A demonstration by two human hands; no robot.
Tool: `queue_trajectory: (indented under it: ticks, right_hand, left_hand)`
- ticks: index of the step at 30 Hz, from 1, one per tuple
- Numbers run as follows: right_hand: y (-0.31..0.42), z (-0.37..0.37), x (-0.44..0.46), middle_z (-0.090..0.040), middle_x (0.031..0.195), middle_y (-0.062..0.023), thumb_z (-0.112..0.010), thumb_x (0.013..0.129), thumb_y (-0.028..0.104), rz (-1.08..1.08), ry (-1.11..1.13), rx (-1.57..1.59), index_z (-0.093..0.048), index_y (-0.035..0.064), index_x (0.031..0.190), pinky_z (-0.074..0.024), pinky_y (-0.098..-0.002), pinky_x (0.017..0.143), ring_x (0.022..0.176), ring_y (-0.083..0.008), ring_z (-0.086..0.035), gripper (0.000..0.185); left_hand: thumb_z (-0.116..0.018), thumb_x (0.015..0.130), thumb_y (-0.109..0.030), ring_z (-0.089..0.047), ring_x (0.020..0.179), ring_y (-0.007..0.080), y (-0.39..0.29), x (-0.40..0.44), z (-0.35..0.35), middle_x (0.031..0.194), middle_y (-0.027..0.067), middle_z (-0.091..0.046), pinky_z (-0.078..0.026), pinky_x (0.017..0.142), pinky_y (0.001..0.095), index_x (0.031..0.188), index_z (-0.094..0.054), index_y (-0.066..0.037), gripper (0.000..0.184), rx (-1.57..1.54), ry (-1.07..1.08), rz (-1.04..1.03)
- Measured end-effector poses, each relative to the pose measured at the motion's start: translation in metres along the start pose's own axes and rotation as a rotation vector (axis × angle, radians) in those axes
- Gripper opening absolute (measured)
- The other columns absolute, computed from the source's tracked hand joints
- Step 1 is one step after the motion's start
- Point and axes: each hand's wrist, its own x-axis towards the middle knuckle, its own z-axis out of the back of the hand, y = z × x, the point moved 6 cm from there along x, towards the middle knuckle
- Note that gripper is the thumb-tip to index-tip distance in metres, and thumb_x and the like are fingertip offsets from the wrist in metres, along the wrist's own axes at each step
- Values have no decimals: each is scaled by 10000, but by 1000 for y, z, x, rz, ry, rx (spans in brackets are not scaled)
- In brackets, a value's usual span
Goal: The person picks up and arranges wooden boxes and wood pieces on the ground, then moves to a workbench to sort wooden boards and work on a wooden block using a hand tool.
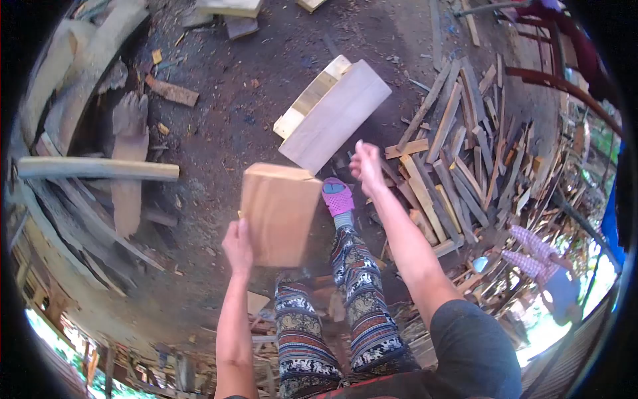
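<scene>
My left hand (238, 247) is closed on the left edge of a thick, smooth wooden board (279, 216), which is held up in front of my legs. My right hand (367, 164) is to the right of the board and apart from it, with its fingers curled and the thumb up. What it holds, if anything, is hidden. Beyond both hands, a wide pale plank (337, 118) lies on the ground against a lighter wooden block (312, 95).
Many loose wood strips (458, 153) are heaped on the right. Long slabs (86, 80) and a pale beam (100, 168) lie on the left. My foot in a pink shoe (339, 197) stands near the plank. Another person (555, 286) is at the lower right.
</scene>
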Motion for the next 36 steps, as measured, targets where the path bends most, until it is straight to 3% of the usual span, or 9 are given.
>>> queue_trajectory:
  ticks: [1,3,6,8,12,20,26,34,36]
  right_hand:
    - [-15,-4,-15,-552,885,-44,-497,892,538,-121,242,67,-463,88,1132,-440,-232,558,708,-93,-541,512]
    - [-22,-22,-60,-582,1091,-46,-365,898,624,-405,677,436,-450,147,1288,-413,-360,846,968,-159,-527,623]
    - [-10,-22,-87,-469,1287,-72,-409,867,653,-400,798,607,-309,134,1395,-355,-379,971,1171,-192,-451,747]
    - [6,-13,-75,-376,1385,-53,-463,880,594,-146,657,559,-263,151,1415,-261,-371,1044,1289,-187,-328,722]
    - [41,-3,-51,-421,1335,-38,-566,894,420,-22,561,523,-286,156,1393,-285,-376,1026,1240,-181,-374,631]
    - [48,-7,0,-492,1246,-35,-618,874,286,17,444,536,-350,162,1349,-382,-398,930,1126,-175,-473,560]
    - [42,0,7,-498,1232,-34,-622,873,264,21,455,489,-365,164,1332,-391,-407,926,1117,-168,-478,536]
    - [39,5,11,-507,1221,-37,-639,865,286,45,466,460,-384,143,1314,-403,-411,910,1085,-173,-502,536]
    - [38,9,15,-536,1179,-46,-635,864,339,39,446,326,-409,136,1282,-409,-390,885,1031,-162,-534,517]
  left_hand:
    - [-502,925,-397,-410,649,98,-17,10,-14,628,58,-457,-391,581,302,765,-511,12,439,54,71,-48]
    - [-504,913,-439,-427,625,114,-68,28,-47,614,83,-470,-401,575,323,771,-532,6,468,49,147,-107]
    - [-515,897,-474,-458,603,122,-111,64,-96,598,90,-503,-411,571,332,776,-572,-5,488,99,197,-212]
    - [-522,892,-480,-474,596,123,-139,77,-119,590,87,-512,-415,572,330,781,-590,-11,487,115,224,-254]
    - [-511,886,-508,-520,624,141,-171,100,-147,615,104,-555,-429,605,339,790,-608,-16,510,151,227,-301]
    - [-465,861,-600,-616,736,268,-194,141,-182,730,142,-632,-459,715,386,850,-630,-58,567,284,242,-326]
    - [-504,853,-589,-581,679,169,-188,142,-188,661,86,-574,-462,686,357,820,-605,-64,536,280,318,-297]
    - [-503,867,-563,-627,712,226,-186,136,-190,713,101,-631,-472,701,355,869,-613,-72,503,297,317,-290]
    - [-504,878,-528,-624,810,237,-181,135,-185,832,109,-640,-465,766,355,976,-621,-87,467,235,363,-214]
